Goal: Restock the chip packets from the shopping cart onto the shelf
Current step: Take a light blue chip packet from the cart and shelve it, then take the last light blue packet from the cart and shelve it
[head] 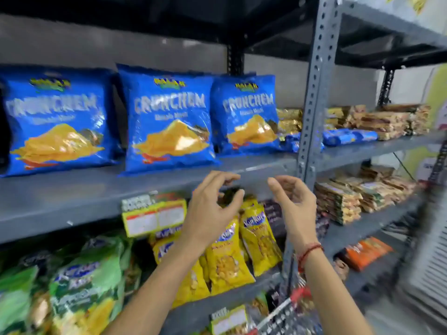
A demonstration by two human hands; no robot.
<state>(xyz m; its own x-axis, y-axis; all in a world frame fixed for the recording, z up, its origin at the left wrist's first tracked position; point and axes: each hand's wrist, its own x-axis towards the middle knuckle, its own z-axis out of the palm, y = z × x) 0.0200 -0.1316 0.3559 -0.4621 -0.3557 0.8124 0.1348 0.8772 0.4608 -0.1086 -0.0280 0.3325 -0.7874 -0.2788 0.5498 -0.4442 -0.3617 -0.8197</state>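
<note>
On the shelf (145, 189) three blue Crunchem packets (169, 122) are stood, while both hands' grips, left hand (212, 209) and right hand (294, 201), are held spread and empty, with the cart (285, 313) barely seen.

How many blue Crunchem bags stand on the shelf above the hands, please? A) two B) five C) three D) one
C: three blue bags stand side by side on the grey shelf, above both empty hands.

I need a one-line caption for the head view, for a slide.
Both hands, left and right, empty and open below three blue chip packets standing on the grey shelf.
</note>
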